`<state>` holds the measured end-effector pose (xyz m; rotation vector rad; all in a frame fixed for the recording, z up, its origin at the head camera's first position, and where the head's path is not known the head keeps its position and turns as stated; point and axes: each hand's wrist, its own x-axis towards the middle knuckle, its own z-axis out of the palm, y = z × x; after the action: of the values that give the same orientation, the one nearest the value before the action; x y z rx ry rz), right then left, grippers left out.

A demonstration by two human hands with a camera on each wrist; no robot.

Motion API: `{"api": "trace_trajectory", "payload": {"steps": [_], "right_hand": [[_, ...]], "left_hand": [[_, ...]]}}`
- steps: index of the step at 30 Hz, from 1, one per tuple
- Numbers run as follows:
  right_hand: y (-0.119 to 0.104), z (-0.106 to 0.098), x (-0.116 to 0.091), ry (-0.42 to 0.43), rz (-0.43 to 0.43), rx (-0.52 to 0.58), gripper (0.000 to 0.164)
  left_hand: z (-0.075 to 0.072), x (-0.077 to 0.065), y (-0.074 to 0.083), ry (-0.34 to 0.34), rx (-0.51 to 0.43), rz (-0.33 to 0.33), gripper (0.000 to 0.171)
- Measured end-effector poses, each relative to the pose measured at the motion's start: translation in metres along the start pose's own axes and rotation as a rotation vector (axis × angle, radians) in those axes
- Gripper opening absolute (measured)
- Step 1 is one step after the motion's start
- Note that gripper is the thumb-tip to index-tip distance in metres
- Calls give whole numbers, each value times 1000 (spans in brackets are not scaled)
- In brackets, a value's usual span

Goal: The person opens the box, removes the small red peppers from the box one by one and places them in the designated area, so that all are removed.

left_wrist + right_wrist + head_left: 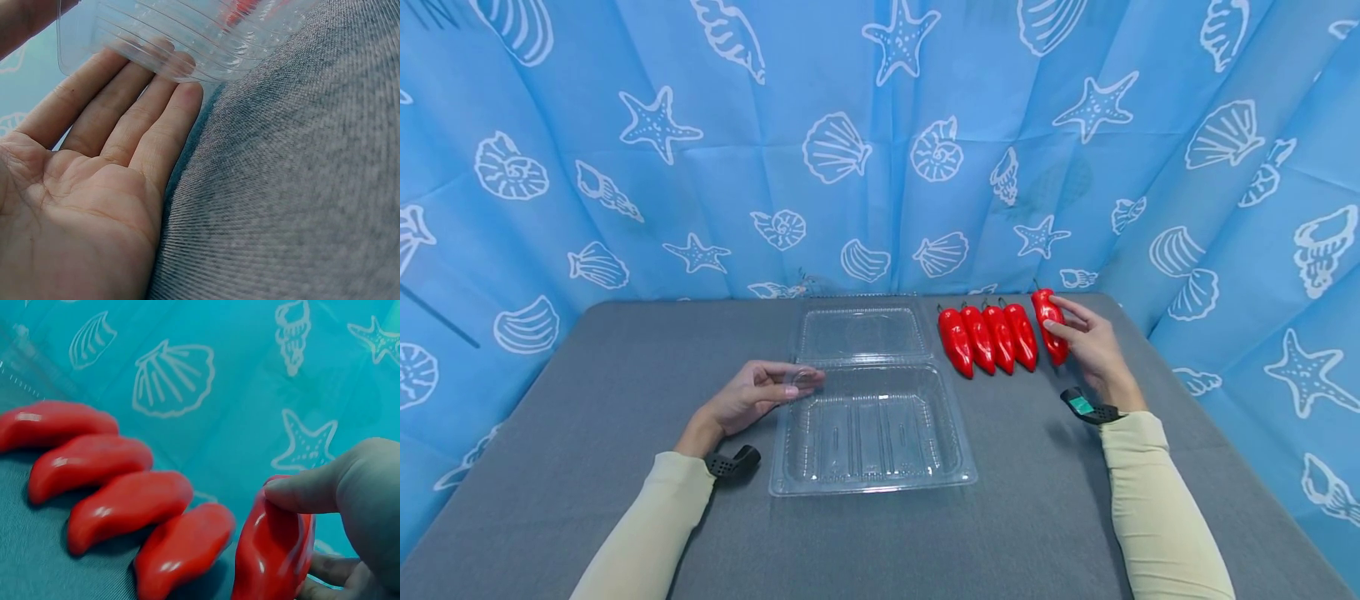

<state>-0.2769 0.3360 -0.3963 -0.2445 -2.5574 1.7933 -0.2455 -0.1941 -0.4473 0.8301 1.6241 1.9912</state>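
My right hand (1093,342) pinches a glossy red pepper (1049,321) between thumb and fingers, at the right end of a row of similar peppers. In the right wrist view the thumb presses on the upper part of this pepper (269,550), and the other fingers are partly hidden behind it. My left hand (763,392) holds the left side of a clear plastic clamshell container (872,483), near its hinge. The left wrist view has the thumb over the rim and nearly straight fingers (165,125) against the outer wall. The container's lid (861,333) lies folded back, away from me.
Several red peppers (977,337) lie side by side to the right of the lid, stems pointing away. Everything rests on a grey cloth-covered table (1000,533). A blue curtain (880,200) with white shells and starfish hangs along its back edge and sides.
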Motion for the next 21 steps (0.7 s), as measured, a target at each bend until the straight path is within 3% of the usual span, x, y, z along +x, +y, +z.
{"api": "trace_trajectory", "payload": {"steps": [10, 21], "right_hand": [[18, 7, 6, 28, -26, -89, 63], [19, 13, 7, 35, -15, -124, 59]], "left_hand": [[-1, 0, 0, 4, -5, -3, 42], [-1, 0, -1, 2, 0, 0, 42]]}}
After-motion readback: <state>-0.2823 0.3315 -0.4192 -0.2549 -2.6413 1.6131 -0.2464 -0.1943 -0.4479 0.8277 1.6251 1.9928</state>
